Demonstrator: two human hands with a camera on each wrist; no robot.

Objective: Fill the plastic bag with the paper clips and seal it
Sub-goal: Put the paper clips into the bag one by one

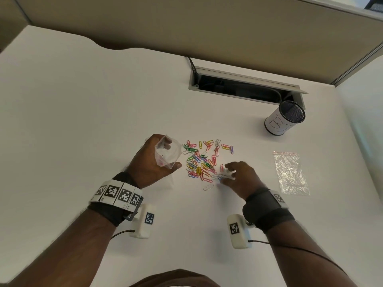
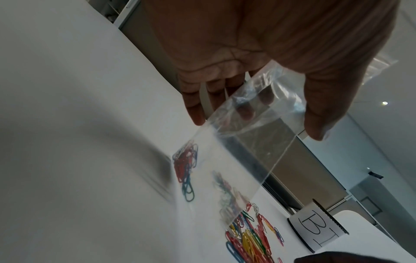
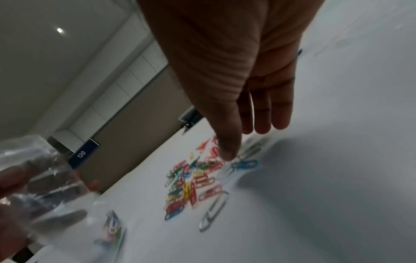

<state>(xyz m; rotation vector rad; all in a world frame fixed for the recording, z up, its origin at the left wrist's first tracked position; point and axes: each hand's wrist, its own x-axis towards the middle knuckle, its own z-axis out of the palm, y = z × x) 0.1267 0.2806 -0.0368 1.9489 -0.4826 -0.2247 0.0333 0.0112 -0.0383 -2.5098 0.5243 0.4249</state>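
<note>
1. my left hand (image 1: 152,160) grips the plastic bag (image 1: 167,152) above the desk (image 1: 83,121), thumb and fingers propping its mouth wide; a few clips already sit at its bottom. i'd keep that mouth facing the pile.
2. my right hand (image 1: 240,177) is down at the near edge of the paper clips (image 1: 202,160), fingers extended and loose, gripping nothing i can see; the fingertips are blurred.
3. i'd rake several clips together, pinch a small bunch, and lift cleanly.
4. i'd drop them well inside the mouth, since tangled clips may snag the rim.
5. a second bag (image 1: 291,172) lies off to the right; leave it.
</note>
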